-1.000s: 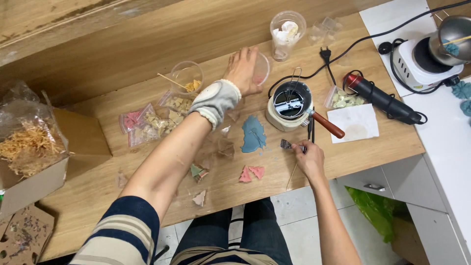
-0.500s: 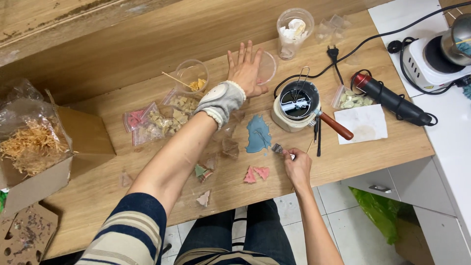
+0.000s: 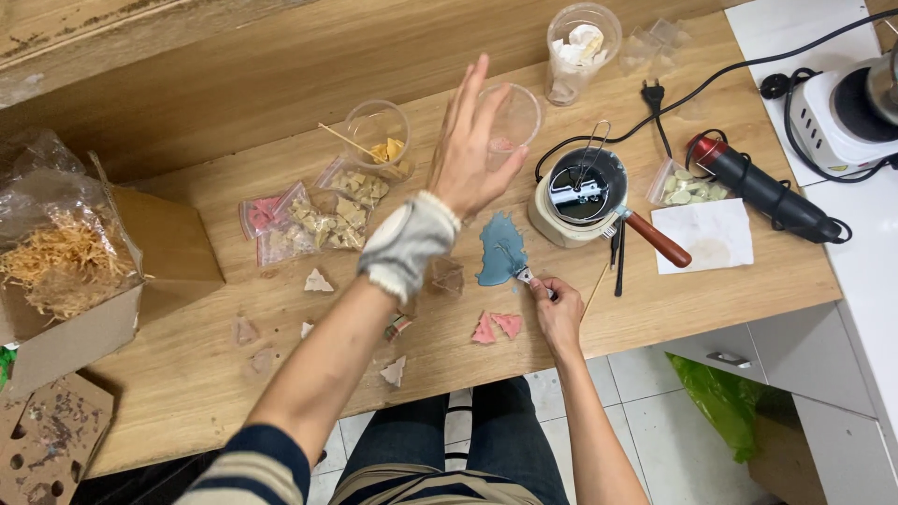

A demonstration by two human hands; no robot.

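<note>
My left hand (image 3: 477,140) hovers open above the wooden table (image 3: 187,374), fingers spread, a grey-white brace on its wrist, just in front of an empty clear plastic cup (image 3: 513,117). My right hand (image 3: 557,313) grips a small metal scraper (image 3: 522,274) whose tip touches the lower edge of a flat blue wax patch (image 3: 500,246) on the table. A small melting pot (image 3: 585,192) with a red-brown handle stands right of the patch. Two pink wax pieces (image 3: 496,326) lie left of my right hand.
A clear cup with yellow chips and a stick (image 3: 377,131), bags of pale chips (image 3: 323,217), a cup with white lumps (image 3: 580,42), a black heat gun (image 3: 762,190), white paper (image 3: 703,234), a hotplate (image 3: 847,112), and a cardboard box with straw (image 3: 61,271) surround the work area.
My left hand has lifted off the table near the empty cup and now hovers with fingers spread. My right hand has brought the scraper left to the blue patch's edge.
</note>
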